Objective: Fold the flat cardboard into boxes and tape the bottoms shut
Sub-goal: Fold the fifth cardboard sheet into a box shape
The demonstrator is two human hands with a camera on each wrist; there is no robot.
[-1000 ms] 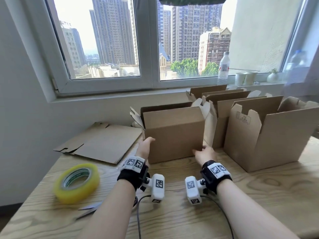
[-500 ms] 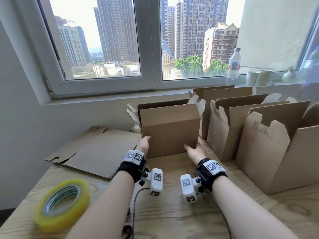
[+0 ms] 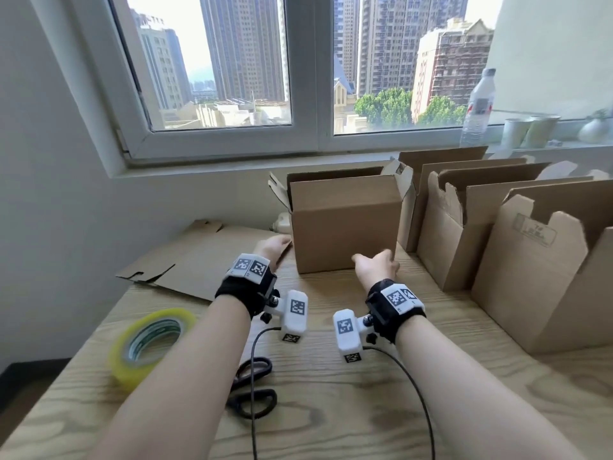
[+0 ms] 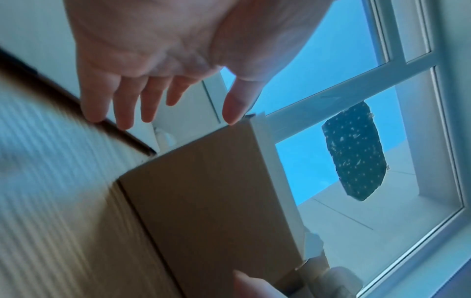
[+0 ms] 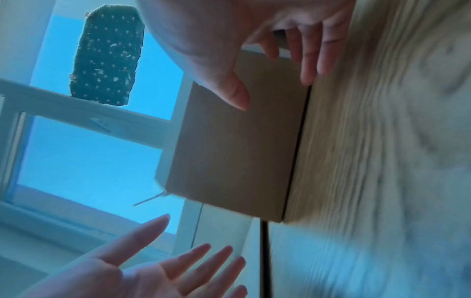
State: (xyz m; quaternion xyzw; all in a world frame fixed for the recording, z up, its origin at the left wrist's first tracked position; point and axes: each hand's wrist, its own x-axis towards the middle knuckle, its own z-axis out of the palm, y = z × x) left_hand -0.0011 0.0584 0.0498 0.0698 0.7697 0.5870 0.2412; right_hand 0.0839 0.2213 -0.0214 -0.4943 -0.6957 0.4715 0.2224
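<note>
Cardboard box (image 3: 345, 224) stands upright near the table's (image 3: 331, 410) far edge, beside finished boxes (image 3: 497, 234). We keep our left hand (image 3: 272, 248) and right hand (image 3: 376, 265) flanking its lower corners, fingers straight and loose, holding nothing; probably nudging it into line.

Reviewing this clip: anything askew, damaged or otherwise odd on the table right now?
Nothing damaged or spilled. The tape roll stands tilted on edge near the table's left edge, where it might roll off. Both hands, left and right, are open beside the upright box.
</note>
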